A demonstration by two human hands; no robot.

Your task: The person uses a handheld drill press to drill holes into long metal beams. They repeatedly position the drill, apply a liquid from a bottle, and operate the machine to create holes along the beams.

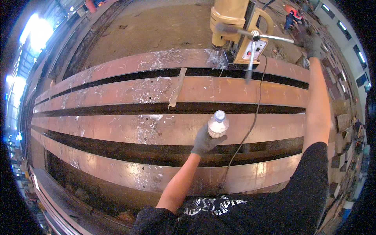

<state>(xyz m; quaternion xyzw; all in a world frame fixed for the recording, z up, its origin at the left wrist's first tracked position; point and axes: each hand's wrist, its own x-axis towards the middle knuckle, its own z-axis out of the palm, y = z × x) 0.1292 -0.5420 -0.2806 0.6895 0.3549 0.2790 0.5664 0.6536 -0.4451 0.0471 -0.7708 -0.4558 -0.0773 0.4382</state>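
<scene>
My left hand (205, 141), in a grey glove, is closed around a clear plastic bottle (218, 126) with a pale cap and whitish contents. It is held above the steel beams. My right hand (311, 44), also gloved and partly blurred, is at the outer end of a spoke of the feed handle (276, 38), its fingers apparently wrapped round the knob. That handle belongs to a yellow magnetic drill (231, 21) standing on the farthest beam. White residue and metal chips (214, 56) lie around the drill's tip.
Several long reddish steel beams (262, 125) lie side by side with dark gaps between them. A flat strip (178, 88) bridges one gap. The drill's cable (254, 115) runs toward me across the beams. Another person (293, 18) is in the far right background.
</scene>
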